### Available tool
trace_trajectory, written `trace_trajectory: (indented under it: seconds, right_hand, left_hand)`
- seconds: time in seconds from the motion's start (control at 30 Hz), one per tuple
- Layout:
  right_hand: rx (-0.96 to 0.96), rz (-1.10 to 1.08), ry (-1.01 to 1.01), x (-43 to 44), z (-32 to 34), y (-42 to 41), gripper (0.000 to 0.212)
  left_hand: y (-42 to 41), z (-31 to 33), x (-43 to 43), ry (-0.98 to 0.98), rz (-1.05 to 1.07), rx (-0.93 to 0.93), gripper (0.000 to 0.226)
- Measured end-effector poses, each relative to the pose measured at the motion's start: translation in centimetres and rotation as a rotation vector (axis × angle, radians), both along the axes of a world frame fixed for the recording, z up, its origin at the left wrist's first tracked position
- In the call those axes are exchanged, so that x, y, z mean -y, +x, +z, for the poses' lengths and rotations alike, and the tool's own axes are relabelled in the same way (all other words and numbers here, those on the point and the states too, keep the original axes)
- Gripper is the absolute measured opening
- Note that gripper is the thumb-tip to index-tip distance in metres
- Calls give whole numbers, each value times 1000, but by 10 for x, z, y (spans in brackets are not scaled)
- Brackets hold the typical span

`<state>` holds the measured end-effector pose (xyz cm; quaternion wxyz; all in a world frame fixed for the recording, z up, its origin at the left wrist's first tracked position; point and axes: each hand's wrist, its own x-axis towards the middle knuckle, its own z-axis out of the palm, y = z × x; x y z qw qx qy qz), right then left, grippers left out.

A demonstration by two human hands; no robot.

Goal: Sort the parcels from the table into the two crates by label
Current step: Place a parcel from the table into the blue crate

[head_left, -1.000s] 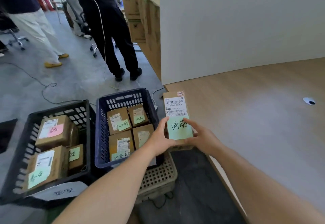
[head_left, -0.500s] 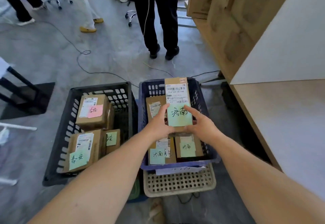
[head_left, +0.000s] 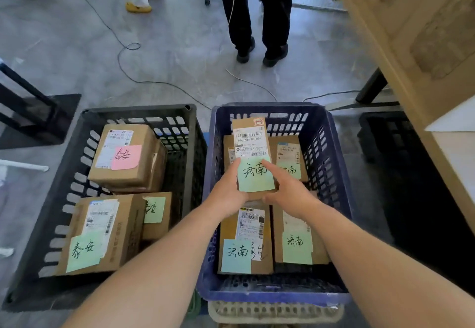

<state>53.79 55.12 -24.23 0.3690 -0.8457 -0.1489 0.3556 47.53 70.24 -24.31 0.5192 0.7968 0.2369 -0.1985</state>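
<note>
A flat cardboard parcel (head_left: 250, 142) with a white shipping label and a green sticky note is held over the blue crate (head_left: 336, 173). My left hand (head_left: 226, 191) grips its near left edge and my right hand (head_left: 288, 188) its near right edge. Below it, inside the blue crate, lie several parcels with green notes, such as one at the front left (head_left: 244, 245) and one at the front right (head_left: 298, 242). The black crate (head_left: 64, 186) to the left holds three parcels: one with a pink note (head_left: 128, 158) and two with green notes (head_left: 102, 235).
A person in dark trousers (head_left: 257, 14) stands on the grey floor beyond the crates, with cables (head_left: 123, 52) trailing nearby. The wooden table edge (head_left: 457, 163) and stacked cartons (head_left: 421, 26) are on the right. A perforated beige crate (head_left: 275, 312) sits under the blue one.
Both hands carried the parcel from the table's corner leftward and down over the blue crate. My view swung left and down toward the crates.
</note>
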Motion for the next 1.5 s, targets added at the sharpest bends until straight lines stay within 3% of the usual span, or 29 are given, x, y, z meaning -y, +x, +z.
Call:
trace_trajectory:
  seconds: [0.2,0.33,0.5,0.7,0.8,0.97,1.23,1.5]
  right_hand:
    - [4,52,-8,-26,-63,29,84]
    - [36,66,19,-47,-90,41,84]
    - [73,77,18,-69,-104,53,79]
    - [91,186,-94,-71,-96,48,83]
    - [121,173,-178,-62,-81,37,81]
    - [186,179,-299,-31,-29,9,57]
    - [388,162,-353,17,84,-45,47]
    - [581,68,-372,68,146,-109,39]
  left_hand:
    - [30,-49,-14,58,65,-9,70]
    - [44,-82,-24,118,79,-16,70]
    - [43,-90,-26,149,67,-30,77]
    - [36,-66,-19,236,21,38,68]
    - [27,-37,-27,277,62,90,63]
    - [-3,24,-25,348,64,102,56]
    - [-71,96,41,454,78,127,66]
    - [-107,134,97,644,-35,278,75]
